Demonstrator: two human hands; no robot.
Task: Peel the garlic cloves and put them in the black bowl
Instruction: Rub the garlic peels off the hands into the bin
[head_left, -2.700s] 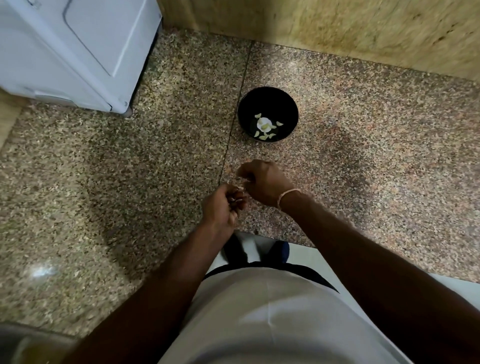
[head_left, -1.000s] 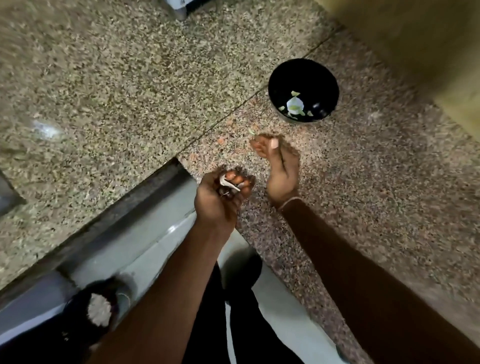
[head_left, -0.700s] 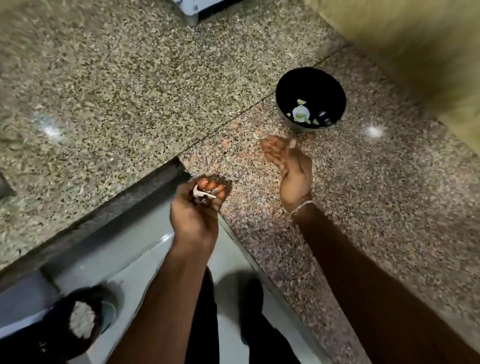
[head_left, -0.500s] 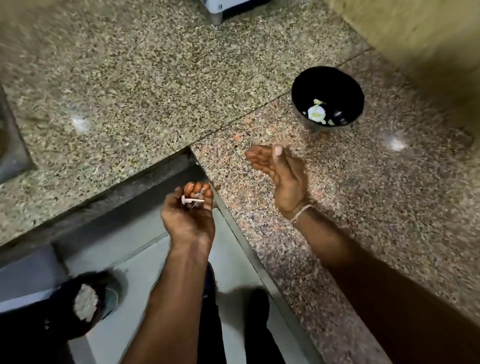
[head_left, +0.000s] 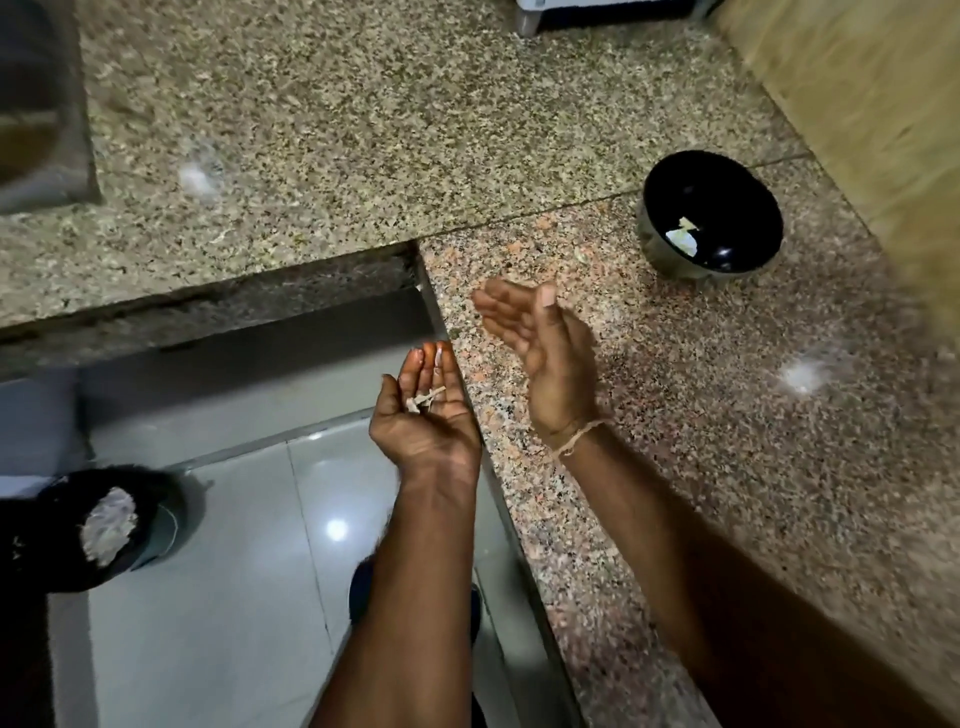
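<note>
My left hand (head_left: 423, 410) is turned palm up over the gap at the edge of the granite counter (head_left: 727, 415), fingers loosely straight, with a scrap of garlic skin (head_left: 425, 399) lying on the palm at their base (nothing pinches it). My right hand (head_left: 540, 343) hangs over the counter, relaxed and empty. The black bowl (head_left: 711, 215) stands beyond it, well apart, with pale garlic pieces (head_left: 683, 236) inside.

- Bare granite counter (head_left: 727, 415) lies between the right hand (head_left: 540, 343) and the black bowl (head_left: 711, 213) at upper right.
- A wooden wall (head_left: 857, 104) rises just behind the bowl.
- At lower left, open floor (head_left: 234, 571) surrounds a dark bin (head_left: 88, 525).
</note>
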